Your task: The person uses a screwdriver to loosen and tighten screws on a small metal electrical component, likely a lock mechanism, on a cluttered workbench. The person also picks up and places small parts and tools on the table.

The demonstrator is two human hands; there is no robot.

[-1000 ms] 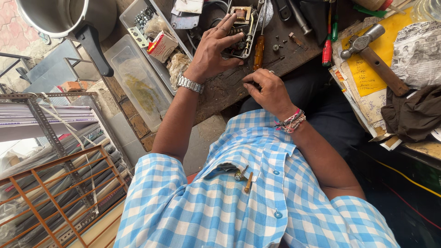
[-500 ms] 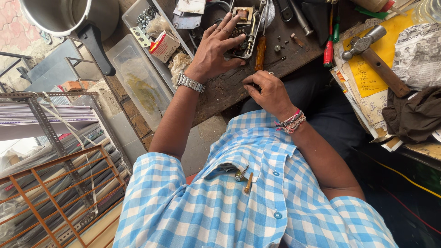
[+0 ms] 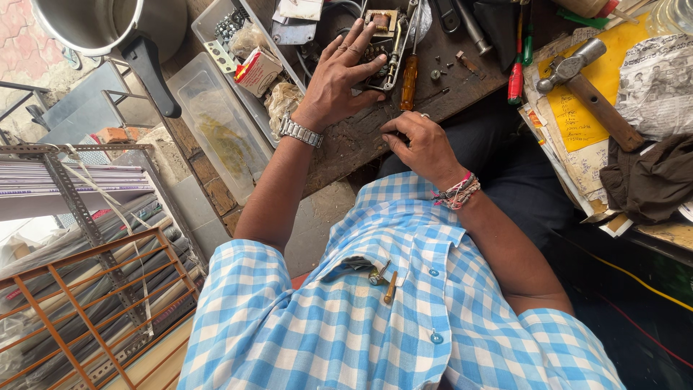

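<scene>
Transformer point(image 3: 380, 22) assembly stayed put; left hand point(image 3: 341, 76) remains spread flat pinning it, right hand point(image 3: 419, 141) curled, grasp unclear.

Small metal mechanism point(image 3: 380, 43) with brass-coloured block on top, lying flat on worn wooden table point(image 3: 361, 137), partly covered by spread fingers point(image 3: 345, 54). Orange-handled screwdriver point(image 3: 409, 79) just beside, pointing away.
</scene>
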